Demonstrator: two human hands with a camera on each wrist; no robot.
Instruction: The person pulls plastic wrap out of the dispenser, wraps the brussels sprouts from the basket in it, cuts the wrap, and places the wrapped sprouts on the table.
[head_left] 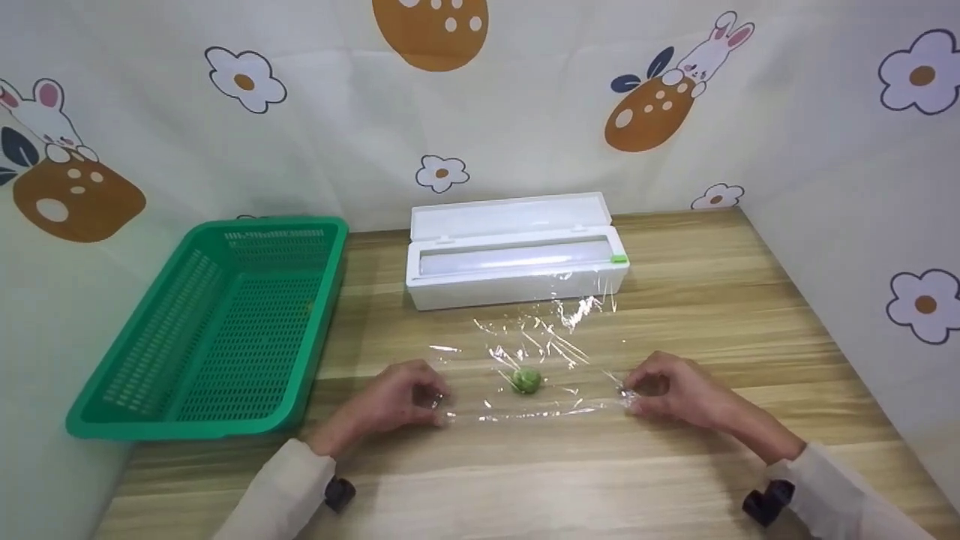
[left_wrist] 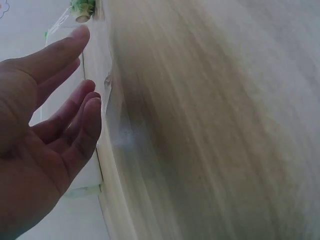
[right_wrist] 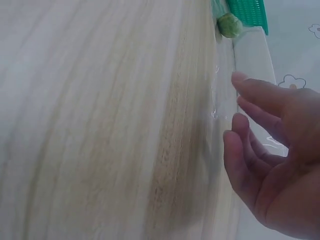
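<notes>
A Brussels sprout (head_left: 526, 380), its pale cut stem showing in the left wrist view, sits within a sheet of clear cling film (head_left: 555, 352). The film is wrinkled and stretches from the film box toward the front of the table. At the film's left edge is my left hand (head_left: 409, 394), thumb and fingers apart and loosely bent. My right hand (head_left: 675, 394) is at the right edge in a similar pose, fingertips close to the crinkled film. In the right wrist view, a gap shows between thumb and fingers of that hand (right_wrist: 270, 145).
Behind the sprout stands a white cling film box (head_left: 517, 289), lid raised, with a film roll (head_left: 517, 259) inside and a green slider (head_left: 618, 259) at its right end. A green plastic basket (head_left: 304, 375) is on the left. Patterned cloth (head_left: 337, 135) walls the wooden table (head_left: 525, 480).
</notes>
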